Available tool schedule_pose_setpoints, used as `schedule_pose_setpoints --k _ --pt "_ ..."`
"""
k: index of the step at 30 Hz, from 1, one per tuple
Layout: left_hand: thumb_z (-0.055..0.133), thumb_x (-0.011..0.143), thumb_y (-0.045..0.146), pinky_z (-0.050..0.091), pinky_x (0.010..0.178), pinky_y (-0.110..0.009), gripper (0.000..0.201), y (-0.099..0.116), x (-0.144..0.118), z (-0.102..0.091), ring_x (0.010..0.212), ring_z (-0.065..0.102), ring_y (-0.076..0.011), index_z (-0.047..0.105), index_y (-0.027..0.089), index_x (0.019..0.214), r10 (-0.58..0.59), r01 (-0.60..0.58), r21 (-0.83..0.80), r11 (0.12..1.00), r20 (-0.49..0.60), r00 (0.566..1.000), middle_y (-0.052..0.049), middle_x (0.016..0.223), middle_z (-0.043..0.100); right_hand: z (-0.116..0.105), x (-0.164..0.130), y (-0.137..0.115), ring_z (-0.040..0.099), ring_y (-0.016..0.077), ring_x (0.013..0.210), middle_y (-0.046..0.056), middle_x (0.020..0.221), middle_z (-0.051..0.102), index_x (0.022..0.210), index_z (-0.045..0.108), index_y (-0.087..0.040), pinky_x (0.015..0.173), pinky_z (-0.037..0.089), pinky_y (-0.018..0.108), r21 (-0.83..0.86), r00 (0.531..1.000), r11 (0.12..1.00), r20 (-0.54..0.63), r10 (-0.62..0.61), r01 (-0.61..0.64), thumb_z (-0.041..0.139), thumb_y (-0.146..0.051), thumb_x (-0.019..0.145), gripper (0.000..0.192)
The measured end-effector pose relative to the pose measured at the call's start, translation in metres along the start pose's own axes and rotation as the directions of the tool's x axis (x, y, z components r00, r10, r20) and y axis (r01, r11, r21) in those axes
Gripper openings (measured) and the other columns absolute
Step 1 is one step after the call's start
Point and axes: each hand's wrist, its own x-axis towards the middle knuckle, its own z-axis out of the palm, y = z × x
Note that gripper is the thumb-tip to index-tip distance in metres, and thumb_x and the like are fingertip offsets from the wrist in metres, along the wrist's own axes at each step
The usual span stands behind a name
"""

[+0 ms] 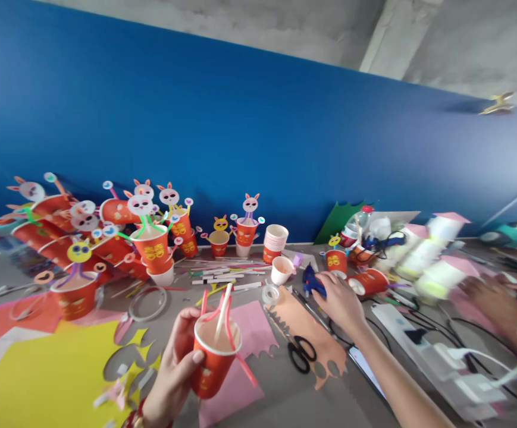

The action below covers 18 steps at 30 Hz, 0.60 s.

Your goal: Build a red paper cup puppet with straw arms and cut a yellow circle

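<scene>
The left hand (175,362) is wrapped around a red paper cup with a white rim (213,356), holding it tilted just above the grey tabletop (280,398), over a pink paper sheet (251,333); pink and white drinking straws (223,309) stick up out of the cup. The right hand (341,300) reaches forward and lies on a blue glue gun (312,283), fingers curled over it; whether it truly grips the tool cannot be told. Black-handled scissors (301,353) lie on a peach paper strip with a jagged edge (305,330) between the two hands. A small white paper cup (281,269) stands just beside the glue gun. Finished red cups with bunny faces (151,238) crowd the far left along the blue wall (240,119). Another person's blurred hand (497,303) shows at the right.
</scene>
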Motion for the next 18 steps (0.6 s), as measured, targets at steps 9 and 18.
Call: schedule_pose_setpoints --k 9,18 --pt "0.076 0.076 0.035 0.051 0.078 -0.032 0.046 0.003 0.003 0.007 0.091 0.066 -0.024 0.052 0.028 0.113 0.021 -0.018 -0.098 0.995 0.036 0.999 -0.004 0.103 0.066 -0.059 -0.054 -0.155 0.067 0.0218 0.086 0.008 0.094 0.068 0.107 0.058 -0.023 0.075 0.056 0.031 0.677 0.822 0.478 -0.38 -0.424 0.559 0.065 -0.014 0.086 0.023" --pt "0.074 0.078 0.035 0.051 0.077 -0.033 0.045 0.002 0.004 0.006 0.09 0.066 -0.0248 0.049 0.027 0.115 0.01 0.0 -0.116 0.993 0.08 0.997 -0.006 0.108 0.066 -0.054 -0.049 -0.184 0.061 0.0197 0.075 0.007 0.086 0.065 0.108 0.058 -0.022 0.067 0.054 0.034 0.767 0.792 0.244 -0.502 -0.348 0.594 0.061 0.001 0.082 0.034"
